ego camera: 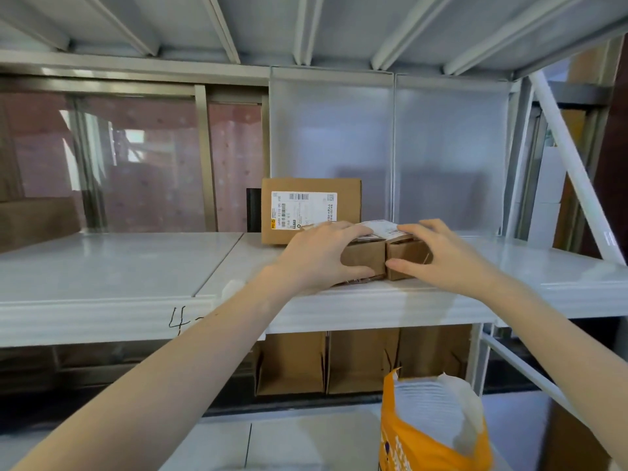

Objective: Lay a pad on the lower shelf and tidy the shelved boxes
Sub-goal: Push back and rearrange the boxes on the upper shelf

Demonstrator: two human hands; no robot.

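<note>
Two small brown boxes stand side by side near the front edge of the white metal shelf. My left hand grips the left small box from its left side and top. My right hand grips the right small box, thumb on its front, fingers over its labelled top. Behind them a larger brown box with a white shipping label stands upright against the back panel. An orange padded mailer with white bubble lining pokes up at the bottom right, below the shelf.
Under the shelf, several open cardboard boxes stand in a row on a lower level. A diagonal white brace crosses the right side. A "4" is handwritten on the shelf's front lip. Windows lie behind the left bay.
</note>
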